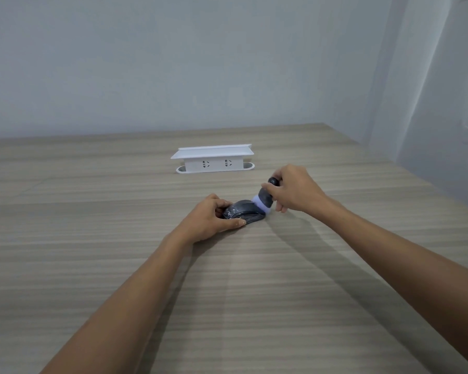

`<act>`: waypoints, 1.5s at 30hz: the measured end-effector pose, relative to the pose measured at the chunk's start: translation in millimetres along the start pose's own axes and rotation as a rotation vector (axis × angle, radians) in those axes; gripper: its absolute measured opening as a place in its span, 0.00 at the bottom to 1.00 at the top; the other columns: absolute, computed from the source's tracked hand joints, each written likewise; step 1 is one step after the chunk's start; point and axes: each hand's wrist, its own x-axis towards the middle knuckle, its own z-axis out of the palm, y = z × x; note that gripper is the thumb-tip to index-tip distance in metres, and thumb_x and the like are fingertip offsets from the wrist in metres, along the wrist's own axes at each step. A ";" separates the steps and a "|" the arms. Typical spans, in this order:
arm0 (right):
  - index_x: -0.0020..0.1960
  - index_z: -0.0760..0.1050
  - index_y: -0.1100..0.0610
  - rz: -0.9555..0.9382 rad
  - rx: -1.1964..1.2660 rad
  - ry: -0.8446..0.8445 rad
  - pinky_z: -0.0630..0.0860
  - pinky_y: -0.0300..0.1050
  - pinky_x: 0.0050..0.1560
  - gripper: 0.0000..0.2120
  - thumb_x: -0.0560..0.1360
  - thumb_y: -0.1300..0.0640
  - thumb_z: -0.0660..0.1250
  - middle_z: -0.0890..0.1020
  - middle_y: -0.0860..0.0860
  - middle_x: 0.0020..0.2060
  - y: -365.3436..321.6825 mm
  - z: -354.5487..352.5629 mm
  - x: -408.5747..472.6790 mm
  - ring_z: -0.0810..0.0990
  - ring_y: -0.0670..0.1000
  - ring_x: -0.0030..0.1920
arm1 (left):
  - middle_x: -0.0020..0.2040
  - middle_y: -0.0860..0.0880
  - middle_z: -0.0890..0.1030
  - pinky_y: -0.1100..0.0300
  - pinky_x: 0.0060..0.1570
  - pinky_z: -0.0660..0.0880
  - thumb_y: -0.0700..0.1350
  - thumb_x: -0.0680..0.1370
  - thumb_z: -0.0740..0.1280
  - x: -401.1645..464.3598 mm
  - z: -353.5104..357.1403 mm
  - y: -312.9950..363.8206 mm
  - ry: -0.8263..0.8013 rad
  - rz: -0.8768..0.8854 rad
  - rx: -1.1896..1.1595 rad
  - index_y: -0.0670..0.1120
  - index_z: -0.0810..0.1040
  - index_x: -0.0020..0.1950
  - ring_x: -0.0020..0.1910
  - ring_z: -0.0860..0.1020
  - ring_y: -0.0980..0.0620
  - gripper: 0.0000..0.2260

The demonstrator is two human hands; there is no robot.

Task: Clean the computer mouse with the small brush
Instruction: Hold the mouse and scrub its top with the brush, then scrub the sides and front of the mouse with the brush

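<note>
A dark grey computer mouse [244, 210] lies on the wooden table [227, 279] near its middle. My left hand [210, 217] grips the mouse from its left side, thumb along the near edge and fingers over the far edge. My right hand [295, 190] is closed around the dark handle of a small brush [265, 197], which tilts down to the left. The brush's pale bristles touch the right end of the mouse. Part of the handle is hidden inside my fist.
A white socket box [214, 159] with a small shelf on top stands on the table behind the mouse. A pale wall rises beyond the table's far edge, and the table's right edge runs diagonally past my right arm.
</note>
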 end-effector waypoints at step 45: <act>0.48 0.71 0.64 0.135 0.282 0.004 0.84 0.55 0.33 0.09 0.76 0.57 0.65 0.86 0.61 0.31 8.7 25.3 -57.0 0.85 0.59 0.27 | 0.41 0.47 0.88 0.67 0.36 0.73 0.53 0.74 0.75 3.1 4.4 9.8 -0.013 -0.101 -0.085 0.47 0.87 0.50 0.34 0.80 0.58 0.11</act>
